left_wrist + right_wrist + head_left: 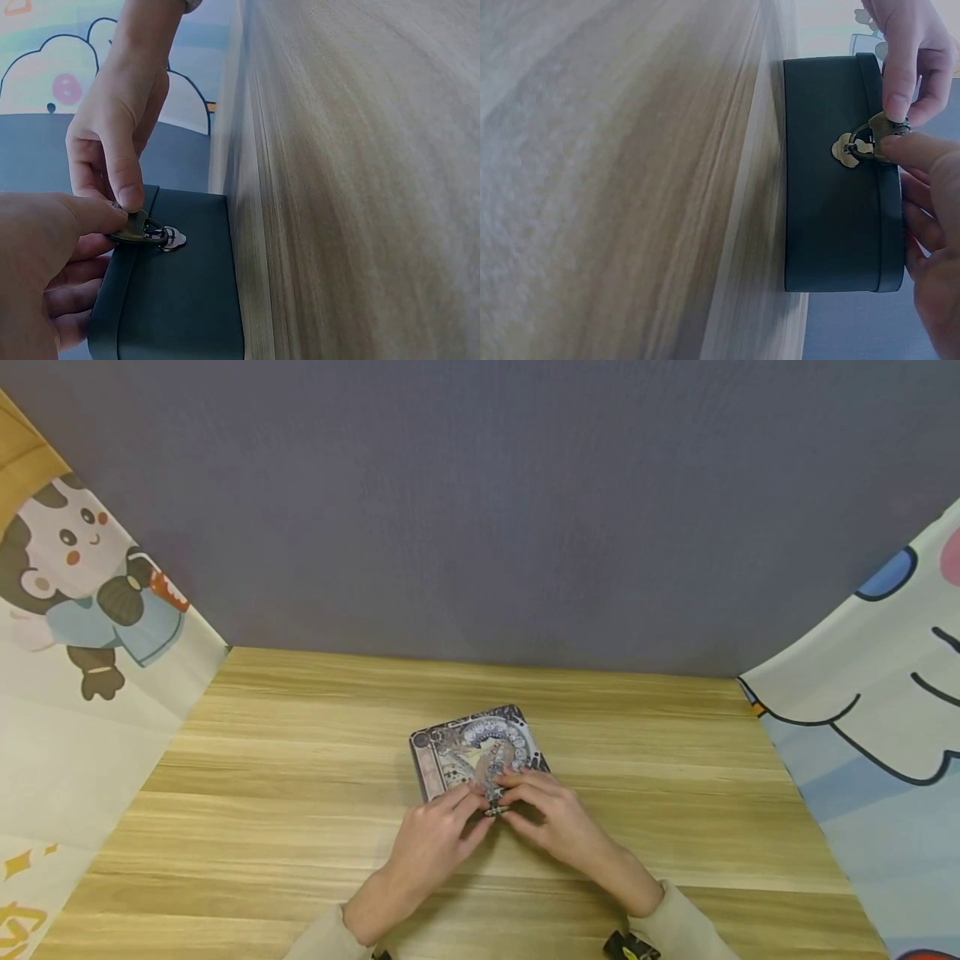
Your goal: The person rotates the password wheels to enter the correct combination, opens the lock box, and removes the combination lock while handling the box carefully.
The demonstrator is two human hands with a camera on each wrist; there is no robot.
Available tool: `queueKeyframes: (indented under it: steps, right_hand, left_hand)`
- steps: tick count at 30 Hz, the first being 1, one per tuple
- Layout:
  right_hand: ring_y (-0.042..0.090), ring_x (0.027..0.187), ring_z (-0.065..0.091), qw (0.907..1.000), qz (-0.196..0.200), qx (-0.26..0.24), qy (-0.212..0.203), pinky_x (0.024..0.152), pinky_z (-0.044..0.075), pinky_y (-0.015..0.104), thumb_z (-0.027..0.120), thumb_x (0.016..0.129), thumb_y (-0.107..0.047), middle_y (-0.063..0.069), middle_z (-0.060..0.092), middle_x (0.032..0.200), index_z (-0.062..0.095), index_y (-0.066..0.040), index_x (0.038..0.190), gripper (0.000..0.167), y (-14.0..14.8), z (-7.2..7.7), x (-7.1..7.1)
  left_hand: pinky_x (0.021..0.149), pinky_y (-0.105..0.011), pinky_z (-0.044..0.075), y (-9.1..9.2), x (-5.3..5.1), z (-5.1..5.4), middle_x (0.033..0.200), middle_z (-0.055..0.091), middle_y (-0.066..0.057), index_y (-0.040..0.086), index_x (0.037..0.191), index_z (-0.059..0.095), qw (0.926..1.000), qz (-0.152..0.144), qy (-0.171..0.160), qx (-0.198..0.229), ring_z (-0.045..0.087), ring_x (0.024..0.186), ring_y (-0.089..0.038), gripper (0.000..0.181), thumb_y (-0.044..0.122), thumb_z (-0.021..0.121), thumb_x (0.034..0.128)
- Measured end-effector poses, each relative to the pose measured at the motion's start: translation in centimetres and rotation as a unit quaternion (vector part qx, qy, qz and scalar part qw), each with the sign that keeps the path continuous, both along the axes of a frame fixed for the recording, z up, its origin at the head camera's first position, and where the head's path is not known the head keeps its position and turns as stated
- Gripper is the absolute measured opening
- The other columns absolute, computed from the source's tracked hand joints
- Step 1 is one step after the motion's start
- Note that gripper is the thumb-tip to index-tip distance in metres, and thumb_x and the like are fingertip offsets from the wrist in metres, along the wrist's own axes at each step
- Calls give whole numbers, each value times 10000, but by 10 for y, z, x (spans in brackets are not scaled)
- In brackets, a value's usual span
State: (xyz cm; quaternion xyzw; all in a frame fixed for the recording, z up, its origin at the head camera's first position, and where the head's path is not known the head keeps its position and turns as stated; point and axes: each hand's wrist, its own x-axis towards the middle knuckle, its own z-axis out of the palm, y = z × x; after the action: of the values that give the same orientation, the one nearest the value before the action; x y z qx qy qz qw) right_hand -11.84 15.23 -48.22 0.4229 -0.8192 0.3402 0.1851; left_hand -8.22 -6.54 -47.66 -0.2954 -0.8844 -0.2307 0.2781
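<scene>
A dark box [191, 292] with a printed lid [472, 735] stands on the table, its front towards me. At the front, a small bronze-coloured padlock [133, 227] hangs by its shackle from a pale metal clasp [843, 151]. My left hand [438, 835] pinches the padlock body from the left, thumb on its face. From the right, my right hand [558, 822] pinches the same padlock, its thumb [911, 150] on the body. Other fingers of both hands lie by the lid's edge. The thumbs partly hide the padlock; whether its shackle is locked I cannot tell.
The wood-grain table [300, 735] extends around the box. A grey panel [480, 510] rises behind it. Cartoon-printed cloths hang at the left [97, 760] and right [862, 718]. A dark strap [630, 946] shows by the right sleeve.
</scene>
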Motion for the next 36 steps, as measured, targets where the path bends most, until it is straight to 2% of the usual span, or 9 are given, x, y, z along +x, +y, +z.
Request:
queueKeyframes:
  steps: [10, 36]
  right_hand:
    - [320, 1174, 695, 9999, -30, 19, -95, 1054, 558, 496, 875, 759, -65, 101, 743, 1207, 730, -94, 978, 264, 1, -1, 0]
    - [335, 1141, 706, 10000, -18, 23, 23, 1020, 573, 540, 868, 746, -41, 111, 743, 1200, 729, -92, 992, 287, 1, -1, 0]
  left_hand:
    - [698, -251, 659, 0, 1, 0, 1023, 772, -40, 97, 927, 744, 10000, 21, 22, 2, 767, 856, -153, 286, 185, 936, 734]
    - [718, -252, 660, 1, 0, -1, 1036, 771, -50, 95, 934, 752, 10000, 23, 1, -15, 767, 877, -161, 280, 199, 932, 747]
